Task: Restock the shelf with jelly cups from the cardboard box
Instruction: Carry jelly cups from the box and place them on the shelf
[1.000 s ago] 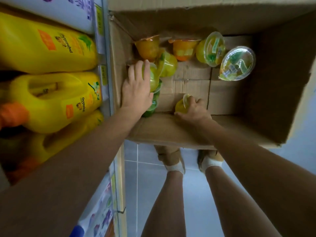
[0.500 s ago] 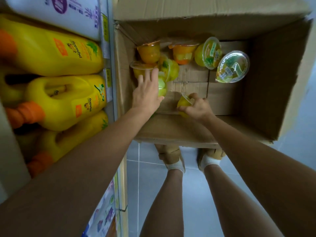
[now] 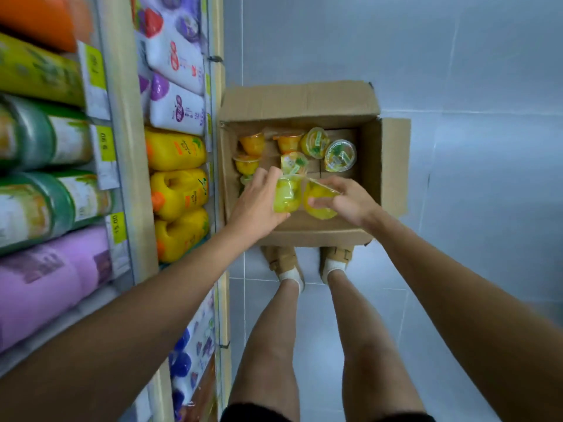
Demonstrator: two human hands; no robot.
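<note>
An open cardboard box [image 3: 370,166] stands on the floor against the shelf unit. My left hand [image 3: 257,202] grips a green-yellow jelly cup [image 3: 288,194] above the box's near side. Beside it my right hand [image 3: 350,201] grips a yellow jelly cup [image 3: 320,201]; the two cups are almost touching. Several more jelly cups lie in the box: orange ones [image 3: 253,143] at the far left, a sealed yellow one [image 3: 316,141] and a clear-lidded one [image 3: 339,155] toward the far right.
The shelf unit [image 3: 122,147] fills the left side with yellow jugs [image 3: 178,190], white and purple packs [image 3: 176,108], and green and purple rolls. My legs and brown shoes [image 3: 281,263] stand on the grey tile floor just before the box.
Both hands have lifted out of the box bottom, each with a jelly cup, and drawn together. The camera has risen, so the box looks smaller and more shelves show.
</note>
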